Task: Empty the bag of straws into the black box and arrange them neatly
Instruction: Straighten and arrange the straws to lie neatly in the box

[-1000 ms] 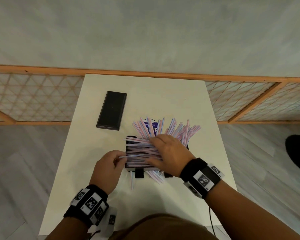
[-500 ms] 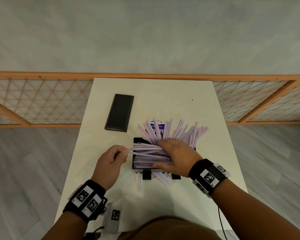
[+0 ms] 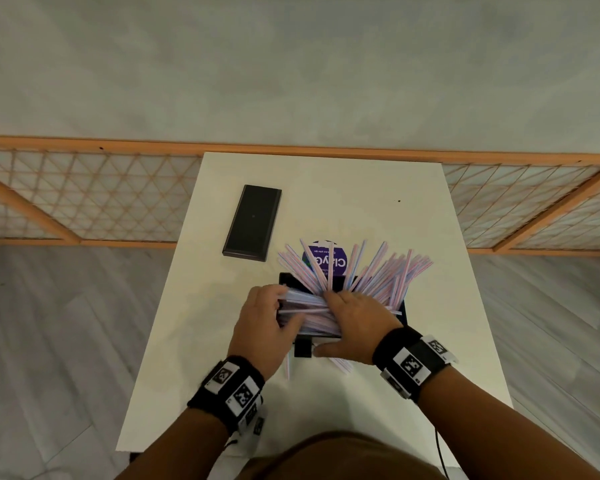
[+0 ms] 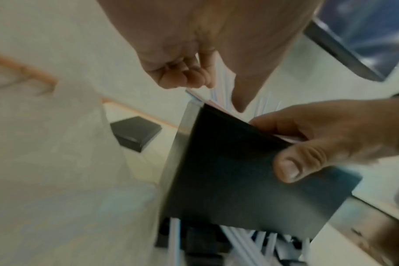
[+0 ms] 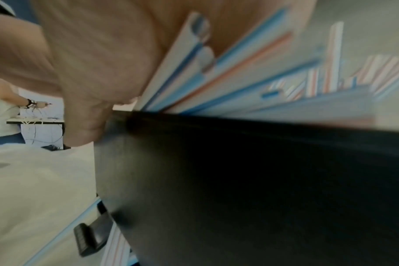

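Observation:
The black box (image 3: 403, 311) stands mid-table, mostly covered by pink-and-blue striped straws (image 3: 381, 271). Some straws lie crosswise in it and many fan out over its far rim. My left hand (image 3: 279, 308) grips the left ends of the crosswise bundle, fingers curled (image 4: 189, 74) above and thumb below. My right hand (image 3: 336, 320) lies over the straws with its thumb (image 4: 287, 167) pressed on the box's near wall (image 4: 228, 189). The bag's purple label (image 3: 317, 259) shows behind the box. In the right wrist view the box wall (image 5: 239, 180) and the straws (image 5: 228, 72) are blurred.
A black lid (image 3: 252, 223) lies on the white table (image 3: 343, 188) at the far left. A few loose straws (image 3: 342, 364) and a black clip (image 3: 302, 349) lie in front of the box. A wooden lattice rail (image 3: 84, 202) runs behind the table.
My left hand moved right from a single pulled-out straw to the bundle's left end. My right thumb dropped onto the box's near wall.

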`<state>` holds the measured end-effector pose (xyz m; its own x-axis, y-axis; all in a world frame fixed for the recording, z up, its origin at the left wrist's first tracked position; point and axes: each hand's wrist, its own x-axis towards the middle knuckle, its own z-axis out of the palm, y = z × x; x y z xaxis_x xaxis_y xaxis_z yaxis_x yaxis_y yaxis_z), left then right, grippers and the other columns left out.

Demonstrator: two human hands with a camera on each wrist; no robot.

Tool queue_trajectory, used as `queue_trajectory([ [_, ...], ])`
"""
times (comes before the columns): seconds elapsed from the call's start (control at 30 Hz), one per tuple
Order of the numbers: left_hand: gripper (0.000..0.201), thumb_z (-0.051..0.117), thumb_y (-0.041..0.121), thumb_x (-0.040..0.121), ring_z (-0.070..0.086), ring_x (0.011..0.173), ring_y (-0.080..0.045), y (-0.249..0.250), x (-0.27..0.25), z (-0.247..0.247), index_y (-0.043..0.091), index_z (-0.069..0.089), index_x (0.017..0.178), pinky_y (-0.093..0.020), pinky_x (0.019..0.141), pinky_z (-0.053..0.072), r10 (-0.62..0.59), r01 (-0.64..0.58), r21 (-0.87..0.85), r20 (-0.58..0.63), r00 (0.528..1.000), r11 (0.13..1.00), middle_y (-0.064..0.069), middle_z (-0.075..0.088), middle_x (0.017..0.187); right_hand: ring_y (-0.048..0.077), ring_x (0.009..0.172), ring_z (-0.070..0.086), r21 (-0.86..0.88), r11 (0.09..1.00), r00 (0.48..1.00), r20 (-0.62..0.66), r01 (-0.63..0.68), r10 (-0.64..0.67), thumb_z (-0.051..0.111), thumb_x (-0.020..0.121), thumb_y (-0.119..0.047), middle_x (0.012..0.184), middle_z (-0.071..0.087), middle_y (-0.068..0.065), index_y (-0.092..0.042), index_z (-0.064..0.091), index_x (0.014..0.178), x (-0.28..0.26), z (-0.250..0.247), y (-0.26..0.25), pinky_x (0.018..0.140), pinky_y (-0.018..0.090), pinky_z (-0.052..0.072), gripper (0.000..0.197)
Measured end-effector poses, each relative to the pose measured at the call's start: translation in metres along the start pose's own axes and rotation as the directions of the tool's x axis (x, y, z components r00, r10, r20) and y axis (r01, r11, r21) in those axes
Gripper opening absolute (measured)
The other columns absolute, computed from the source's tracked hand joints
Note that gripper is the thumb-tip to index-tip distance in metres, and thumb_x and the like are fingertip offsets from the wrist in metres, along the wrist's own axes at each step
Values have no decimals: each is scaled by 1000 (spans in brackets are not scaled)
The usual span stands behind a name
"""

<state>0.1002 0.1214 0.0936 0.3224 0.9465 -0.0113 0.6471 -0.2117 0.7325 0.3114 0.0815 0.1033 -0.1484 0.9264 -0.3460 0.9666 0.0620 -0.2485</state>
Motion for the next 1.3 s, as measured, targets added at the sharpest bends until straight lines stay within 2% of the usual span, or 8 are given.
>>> queue_trajectory([
  [0.13, 69, 74, 56, 73, 47, 122, -18, 0, 3, -1, 25, 54, 132, -33, 105, 41, 295, -327, 208, 168, 941, 922, 4, 49, 134, 26, 92, 66, 3, 1000, 999, 49, 16, -16, 66, 61, -85, 106, 67, 2, -25, 44, 130, 12, -1, 4, 82, 37, 55, 94],
  [0.27, 69, 60, 66, 81, 41, 135, -20, -4, 7, 5, 25, 49, 136, -41, 113, 37, 349, -463, 323, 354, 868, 825, 4, 45, 141, 22, 83, 66, 20, 1000, 982, 185, 19, -23, 75, 57, -82, 99, 67, -3, -30, 40, 126, 19, -15, 3, 74, 34, 57, 92],
  [0.5, 63, 58, 67, 83, 52, 122, -17, -1, 11, 4, 27, 54, 132, -37, 106, 40, 389, -489, 336, 323, 863, 805, 8, 56, 131, 21, 92, 67, 191, 981, 961, 276, -45, -9, 79, 46, -81, 107, 69, -7, -42, 38, 131, 21, -16, 6, 87, 39, 58, 102],
  [0.63, 66, 58, 71, 82, 50, 124, -16, -5, 11, 4, 26, 55, 130, -40, 117, 31, 403, -495, 327, 312, 860, 805, 7, 55, 133, 20, 93, 66, 220, 971, 947, 321, -88, 13, 86, 44, -70, 108, 66, -8, -40, 42, 126, 25, -20, 1, 89, 42, 59, 97],
  [0.87, 57, 56, 68, 86, 51, 115, -13, -5, 13, -2, 31, 55, 130, -32, 103, 43, 373, -461, 272, 318, 871, 845, 10, 55, 128, 22, 106, 61, 127, 987, 981, 157, 93, -113, 85, 61, -60, 121, 60, -1, -32, 33, 145, 15, -37, 0, 92, 40, 54, 103],
  [1.07, 42, 58, 64, 87, 54, 94, -14, -8, 14, 0, 27, 59, 108, -30, 89, 45, 372, -465, 286, 324, 870, 838, 9, 57, 105, 27, 102, 60, -119, 968, 965, -116, 222, -236, 69, 89, -43, 117, 60, 5, -16, 54, 139, -18, -53, -8, 85, 38, 53, 59],
  [1.2, 43, 58, 66, 84, 55, 91, -13, -6, 18, -2, 29, 61, 106, -30, 88, 44, 346, -453, 285, 355, 868, 845, 11, 58, 101, 28, 96, 62, -125, 972, 972, -100, 201, -214, 55, 95, -39, 108, 61, 4, -17, 63, 114, -33, -35, -13, 79, 40, 54, 30],
  [1.3, 44, 61, 64, 81, 53, 99, -14, 1, 17, -3, 31, 59, 110, -31, 89, 43, 366, -466, 320, 327, 871, 825, 11, 55, 108, 30, 110, 59, -118, 986, 993, 42, 116, -111, 47, 97, -53, 122, 60, 7, -17, 58, 125, -31, -20, -12, 92, 44, 52, 47],
])
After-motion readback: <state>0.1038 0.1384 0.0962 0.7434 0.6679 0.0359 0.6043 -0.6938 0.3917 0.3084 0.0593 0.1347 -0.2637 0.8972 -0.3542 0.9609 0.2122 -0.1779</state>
